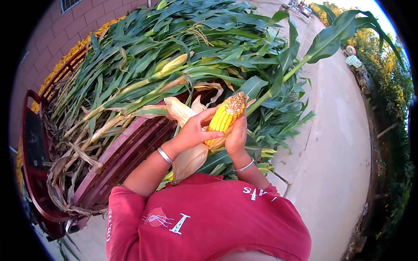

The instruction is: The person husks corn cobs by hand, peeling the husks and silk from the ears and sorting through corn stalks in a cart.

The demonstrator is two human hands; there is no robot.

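Observation:
A yellow ear of corn [222, 119] is partly husked, its kernels bare and its tip brownish and rough. My left hand [197, 129] wraps round it from the left, thumb laid across the lower kernels. On the other side my right hand [236, 135] is closed against the ear, with some of its fingers hidden behind. Pale dry husk [190, 163] is peeled back and hangs below my left hand; more husk [179, 110] flares out above that wrist. The base of the ear is hidden by hands and husk.
Green corn stalks [174, 56] lie heaped on a dark red metal cart [126, 152]. One leafy stalk [296, 67] sticks out to the upper right. Yellow corn cobs [65, 58] line a brick wall [56, 26]. A concrete path [335, 143] runs along the right, beside bushes [394, 91].

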